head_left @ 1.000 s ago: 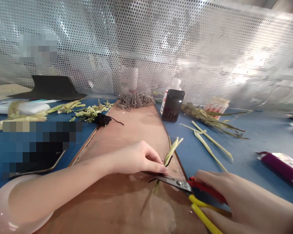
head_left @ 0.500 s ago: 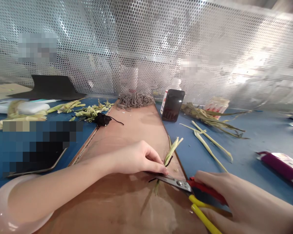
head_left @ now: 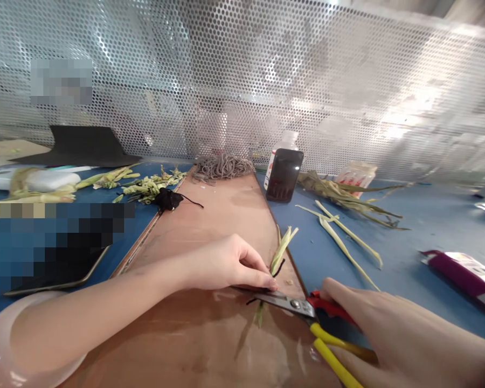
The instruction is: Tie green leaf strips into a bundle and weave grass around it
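Closely pinched between the narrowed thumb and fingertips of the left hand (head_left: 226, 264), a slender, pale-green leaf bundle (head_left: 282, 250) is held above the glossy brown board (head_left: 222, 215), near its right edge, with thin black thread (head_left: 280, 268) seen beside it. The metal scissors (head_left: 295, 304) are gripped by the right hand (head_left: 392, 328), its fingers closed around smooth red and yellow handles; the blades are directed under the left fingertips, where their tips are hidden. By the board's far edge, a matted heap of grey cord (head_left: 224, 167) is piled, while its left edge is overlapped by a fuzzy black tangle (head_left: 168, 200). On the blue worktop (head_left: 420, 223), right of the board, flat, pale strips (head_left: 347, 242) are crossed, a glossy dark phone (head_left: 283, 175) is stood upright before a white-capped bottle (head_left: 290, 140), and dry, ribbon-like olive leaves (head_left: 331, 188) are strewn toward the far edge
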The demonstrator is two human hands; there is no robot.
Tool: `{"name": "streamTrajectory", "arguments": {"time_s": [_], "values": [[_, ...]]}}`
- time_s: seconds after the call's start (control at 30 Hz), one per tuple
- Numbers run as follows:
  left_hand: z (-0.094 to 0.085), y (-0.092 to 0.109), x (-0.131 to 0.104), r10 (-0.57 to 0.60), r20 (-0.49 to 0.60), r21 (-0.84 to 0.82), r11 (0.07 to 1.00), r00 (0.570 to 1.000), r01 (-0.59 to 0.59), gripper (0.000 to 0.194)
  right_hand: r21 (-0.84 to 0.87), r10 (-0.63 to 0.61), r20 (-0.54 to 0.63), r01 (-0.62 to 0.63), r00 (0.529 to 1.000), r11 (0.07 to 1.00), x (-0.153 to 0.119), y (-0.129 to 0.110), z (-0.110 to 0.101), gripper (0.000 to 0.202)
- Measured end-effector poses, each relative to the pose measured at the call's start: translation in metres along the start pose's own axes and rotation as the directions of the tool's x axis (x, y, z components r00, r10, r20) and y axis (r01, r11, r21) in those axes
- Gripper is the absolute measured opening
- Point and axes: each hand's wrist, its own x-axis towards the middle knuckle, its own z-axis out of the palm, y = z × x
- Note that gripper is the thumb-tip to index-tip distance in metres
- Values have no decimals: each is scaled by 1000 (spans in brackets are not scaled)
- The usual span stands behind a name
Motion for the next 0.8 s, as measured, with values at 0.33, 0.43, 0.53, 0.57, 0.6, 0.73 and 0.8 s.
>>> {"name": "streamTrajectory", "arguments": {"time_s": [0.33, 0.43, 0.53, 0.57, 0.6, 0.73, 0.8], "values": [[0, 2, -1, -10, -1, -2, 1000, 1000, 10, 35, 16, 29, 173, -32, 985, 999, 5, -6, -4, 20], [0, 2, -1, -11, 1, 0, 1000, 1000, 11, 35, 10, 30, 166, -32, 986, 999, 5, -7, -3, 19], [0, 2, -1, -13, 6, -3, 1000, 1000, 13, 35, 10, 21, 159, -23, 987, 1000, 3, -6, -2, 17], [0, 2, -1, -14, 9, -6, 1000, 1000, 14, 35, 14, 15, 158, -18, 987, 1000, 2, -6, -2, 17], [0, 2, -1, -14, 12, -8, 1000, 1000, 14, 36, 15, 11, 155, -14, 988, 1000, 2, -6, -2, 17], [-1, 1, 0, -21, 26, -3, 1000, 999, 21, 39, 17, -1, 134, -1, 991, 1000, 3, -6, -3, 17], [-1, 1, 0, -21, 23, 3, 1000, 1000, 21, 40, 21, -10, 131, 7, 991, 1000, 5, -6, -4, 16]]}}
